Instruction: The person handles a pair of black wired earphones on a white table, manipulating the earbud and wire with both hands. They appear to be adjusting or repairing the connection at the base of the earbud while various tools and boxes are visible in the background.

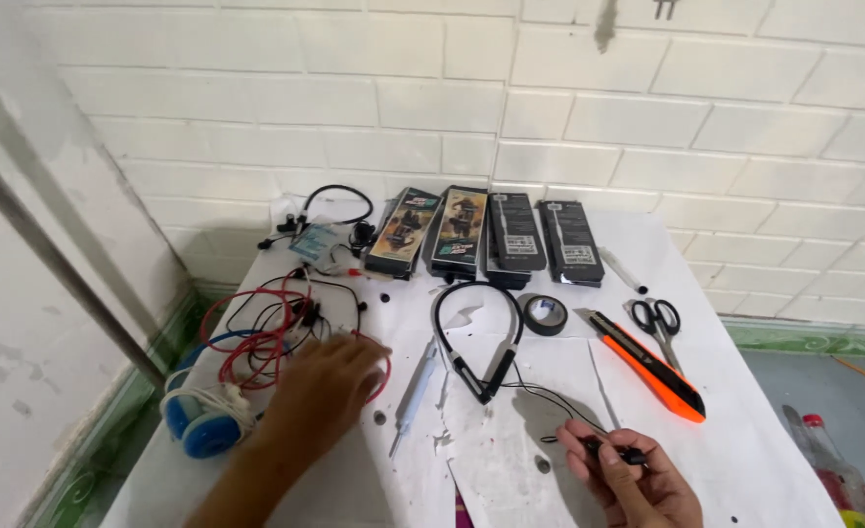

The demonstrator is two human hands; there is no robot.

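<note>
your left hand (320, 386) lies flat, open, on tangled red and black wires (256, 337) at 9 o'clock. your right hand (638, 479) pinches a small black earbud (628, 455) at 5 o'clock; its black u-shaped neckband (476, 337) lies centre, wiring apparently unfinished.

The right hand (638, 479) pinches an earbud (631, 455) (cord trailing to the black neckband (476, 337)); the left hand (330, 386) rests on red wires (256, 352).

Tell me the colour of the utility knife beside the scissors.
Orange with black trim: the utility knife, seen in the head view.

Glossy black plastic neckband earphones (478, 342)
</note>
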